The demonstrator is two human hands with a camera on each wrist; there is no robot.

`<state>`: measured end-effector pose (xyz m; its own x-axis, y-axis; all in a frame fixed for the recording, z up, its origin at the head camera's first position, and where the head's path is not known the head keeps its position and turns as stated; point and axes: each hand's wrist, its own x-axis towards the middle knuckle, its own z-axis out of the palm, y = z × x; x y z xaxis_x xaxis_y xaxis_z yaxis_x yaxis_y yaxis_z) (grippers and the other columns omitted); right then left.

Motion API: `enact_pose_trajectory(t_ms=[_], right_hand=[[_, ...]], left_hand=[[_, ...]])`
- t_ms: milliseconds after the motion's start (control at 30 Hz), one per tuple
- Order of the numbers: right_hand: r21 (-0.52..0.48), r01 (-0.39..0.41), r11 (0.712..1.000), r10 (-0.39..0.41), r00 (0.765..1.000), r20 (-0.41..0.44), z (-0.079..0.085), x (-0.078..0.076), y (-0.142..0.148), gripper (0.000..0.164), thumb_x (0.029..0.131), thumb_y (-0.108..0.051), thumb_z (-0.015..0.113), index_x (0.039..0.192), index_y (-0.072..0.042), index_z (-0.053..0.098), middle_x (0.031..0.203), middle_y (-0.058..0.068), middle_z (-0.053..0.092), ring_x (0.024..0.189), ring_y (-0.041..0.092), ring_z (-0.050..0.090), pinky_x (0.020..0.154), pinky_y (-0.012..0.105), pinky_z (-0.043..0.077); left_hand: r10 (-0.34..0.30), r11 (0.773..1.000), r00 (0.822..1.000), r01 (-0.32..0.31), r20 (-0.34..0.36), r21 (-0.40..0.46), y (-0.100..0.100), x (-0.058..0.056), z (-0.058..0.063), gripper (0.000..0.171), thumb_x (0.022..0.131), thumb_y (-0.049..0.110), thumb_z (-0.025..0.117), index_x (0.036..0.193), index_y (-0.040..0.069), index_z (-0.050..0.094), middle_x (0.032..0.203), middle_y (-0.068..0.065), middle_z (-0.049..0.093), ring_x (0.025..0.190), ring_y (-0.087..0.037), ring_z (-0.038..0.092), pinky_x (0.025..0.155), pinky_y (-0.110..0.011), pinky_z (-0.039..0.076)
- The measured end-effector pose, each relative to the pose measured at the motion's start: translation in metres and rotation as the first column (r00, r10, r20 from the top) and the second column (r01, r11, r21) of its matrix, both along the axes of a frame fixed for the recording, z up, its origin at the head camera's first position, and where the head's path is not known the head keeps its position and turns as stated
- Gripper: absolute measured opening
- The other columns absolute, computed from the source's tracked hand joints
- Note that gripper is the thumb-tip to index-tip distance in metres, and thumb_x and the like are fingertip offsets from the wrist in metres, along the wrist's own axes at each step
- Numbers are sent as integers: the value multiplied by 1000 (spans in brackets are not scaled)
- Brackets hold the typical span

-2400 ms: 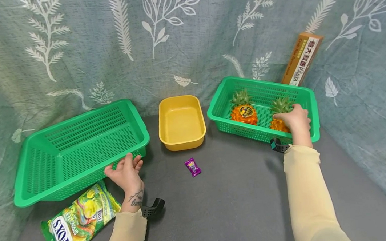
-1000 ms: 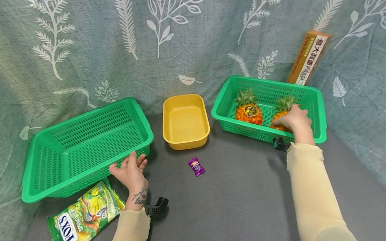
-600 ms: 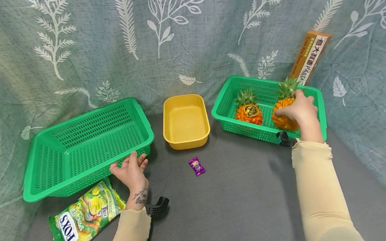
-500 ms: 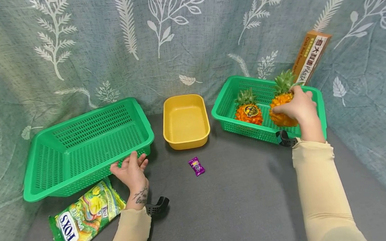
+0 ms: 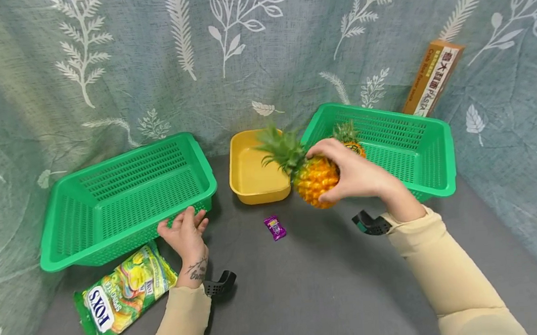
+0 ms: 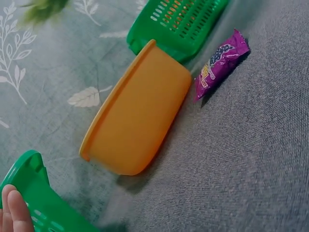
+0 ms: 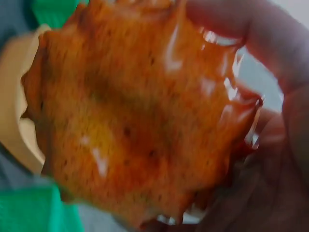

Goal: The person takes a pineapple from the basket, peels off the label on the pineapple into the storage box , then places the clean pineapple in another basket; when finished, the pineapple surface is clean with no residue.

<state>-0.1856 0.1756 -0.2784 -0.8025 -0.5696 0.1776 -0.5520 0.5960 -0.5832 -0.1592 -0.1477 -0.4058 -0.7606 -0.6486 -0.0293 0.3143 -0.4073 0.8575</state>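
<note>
We see the pineapple (image 5: 316, 182) held above the table (image 5: 302, 297), in front of the right basket (image 5: 440, 158) and overlapping the yellow bin (image 5: 261, 196) in the head view. Its long axis runs obliquely, crown to the upper left, base to the lower right. The right hand (image 5: 355, 172) curls thumb and fingers round the body, as far apart as the fruit is wide. The left hand (image 5: 186, 235) holds nothing up; its relaxed fingers touch the near rim of the left basket (image 5: 118, 248).

The table is dark grey and matt, with a pale-patterned, blue-green curtain (image 5: 153, 52) behind. On it we note a purple sweet (image 5: 275, 228) before the bin and a bag (image 5: 126, 291) before the left basket; a pasta box (image 5: 433, 78) leans behind the right basket.

Compared with half a second ago, the held pineapple has left the right basket and swung leftward, its crown turning from upward to leftward. The second pineapple (image 5: 356, 147) remains inside, and the left hand keeps its place.
</note>
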Motion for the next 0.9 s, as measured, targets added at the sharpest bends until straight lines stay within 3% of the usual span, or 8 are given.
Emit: enact_pose_trajectory(t_ms=[100,233,433,533,600,667,733,900], right_hand=[[53,-180,982,180,984,-10,-13,12,-21,73,58,-17,82,123,-15,49,133,7,37,110,23,45,87,38,45],[129,-353,927,356,935,3,-31,26,-40,72,58,-20,82,122,-19,49,134,7,36,113,22,39,86,35,43],[223,-465,857,466,883,50,-54,41,-53,72,58,-21,82,121,-23,49,137,4,35,117,19,36,89,33,41],[269,-493,828,500,865,46,-63,45,-56,73,57,-21,83,121,-24,49,138,4,36,115,19,38,91,32,40],[296,-510,808,523,851,39,-69,47,-57,74,56,-22,83,121,-23,49,135,4,38,112,18,39,90,31,40],[325,-521,789,540,841,38,-74,49,-58,74,56,-23,84,121,-24,49,133,3,38,109,17,40,90,31,40],[351,-526,775,549,835,39,-78,51,-59,75,56,-25,84,121,-25,49,132,2,39,110,17,40,90,31,40],[394,-529,752,559,828,43,-84,55,-61,76,55,-26,84,122,-28,48,133,1,38,113,17,40,92,34,41]], left_hand=[[-26,1000,1000,26,-2,-5,-1,2,2,52,89,9,57,121,10,17,90,-7,45,60,-9,63,55,-22,52],[-66,997,998,67,6,-33,-3,5,2,54,90,9,56,124,9,14,92,-5,46,63,-8,63,58,-22,52],[-133,987,988,139,76,-79,-10,12,5,59,91,12,56,129,10,12,98,-3,50,65,-6,62,59,-21,53],[-194,969,968,215,162,-121,-13,18,8,58,91,12,55,131,8,13,103,-4,45,69,-6,61,61,-20,53],[-262,933,931,311,253,-179,-15,24,9,57,93,15,53,134,5,14,105,-3,41,76,-6,58,65,-20,53],[-337,867,881,428,331,-256,-16,32,10,53,94,17,50,135,3,19,108,-2,39,85,-7,55,71,-21,52],[-413,766,828,541,378,-348,-18,40,9,45,96,17,47,133,1,27,113,-5,40,93,-8,53,76,-23,51],[-540,428,727,672,425,-604,-19,61,5,37,92,9,50,127,-2,44,130,-21,45,111,-29,55,82,-34,50]])
